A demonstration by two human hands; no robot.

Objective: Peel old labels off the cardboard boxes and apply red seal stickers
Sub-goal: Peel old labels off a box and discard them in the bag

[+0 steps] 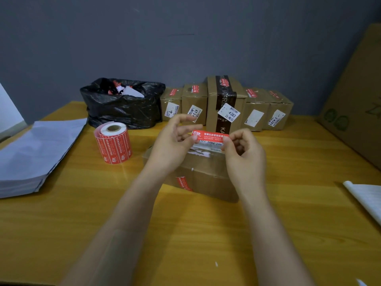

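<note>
A red seal sticker [211, 135] with white print is stretched between my two hands, above a cardboard box [203, 178] in the middle of the table. My left hand [175, 141] pinches the sticker's left end with thumb and fingers. My right hand [241, 148] pinches its right end. The box top shows torn white label remains [199, 152], and one red sticker [184, 183] is stuck on its near side. A roll of red stickers [113, 142] stands upright to the left of the box.
Several small cardboard boxes [223, 104] with white labels and red stickers line the back wall. A black rubbish bag [121, 104] with paper scraps sits back left. A stack of grey mailer bags [35, 153] lies at left. A large cardboard sheet [356, 104] leans at right, white paper [367, 197] below it.
</note>
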